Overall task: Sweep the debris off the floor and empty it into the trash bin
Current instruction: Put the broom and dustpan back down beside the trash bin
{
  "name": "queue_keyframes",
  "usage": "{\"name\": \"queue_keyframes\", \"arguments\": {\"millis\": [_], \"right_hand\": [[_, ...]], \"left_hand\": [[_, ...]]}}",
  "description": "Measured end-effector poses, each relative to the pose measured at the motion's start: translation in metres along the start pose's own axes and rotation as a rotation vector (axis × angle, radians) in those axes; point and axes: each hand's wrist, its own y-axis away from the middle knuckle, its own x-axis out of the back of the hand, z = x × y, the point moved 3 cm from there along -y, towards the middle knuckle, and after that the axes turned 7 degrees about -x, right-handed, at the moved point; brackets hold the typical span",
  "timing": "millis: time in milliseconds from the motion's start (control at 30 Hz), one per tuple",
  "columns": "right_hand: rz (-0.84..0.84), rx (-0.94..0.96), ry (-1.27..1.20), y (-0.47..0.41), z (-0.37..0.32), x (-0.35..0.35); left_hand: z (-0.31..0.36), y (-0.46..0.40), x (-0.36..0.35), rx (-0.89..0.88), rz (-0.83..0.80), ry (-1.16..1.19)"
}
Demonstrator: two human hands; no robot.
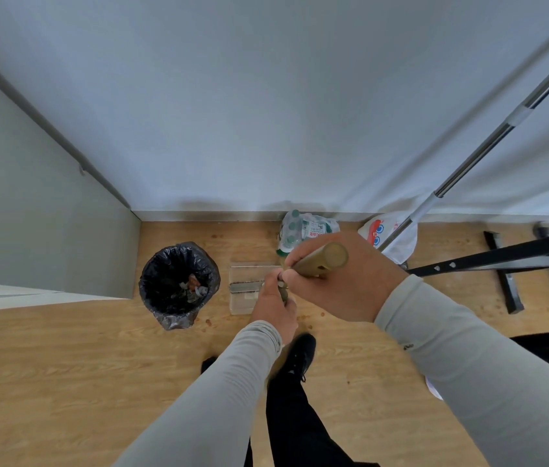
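I look straight down at a wooden floor. My right hand [344, 281] is closed around the top of an olive-tan handle [325, 259], seen end-on. My left hand [275, 303] grips a second, thinner handle just below it. Under both hands a pale dustpan [244, 294] rests on the floor, with a dark strip across its middle. A round trash bin [178, 284] lined with a black bag stands left of the dustpan and holds some rubbish. Small brown debris specks [208, 321] lie on the floor near the bin and my shoe [301, 355].
A white wall runs along the back, and a grey cabinet side [47, 214] stands to the left. A pack of bottles [300, 230] and a white plastic bag [391, 237] lie by the wall. A metal pole [489, 139] and a black frame [509, 264] fill the right side.
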Motion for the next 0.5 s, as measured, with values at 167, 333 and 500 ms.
{"name": "queue_keyframes", "arguments": {"millis": [167,333,500], "right_hand": [[0.015,0.009,0.010,0.0010,-0.0009,0.0002],[0.017,0.010,0.012,0.0026,0.0000,-0.0031],[0.015,0.012,0.022,0.0043,0.0007,-0.0050]], "left_hand": [[-0.0013,0.0040,0.0003,0.002,0.007,-0.021],[0.0032,0.0036,0.0017,-0.028,0.038,-0.170],[0.0079,0.0052,0.0037,-0.041,0.059,-0.252]]}}
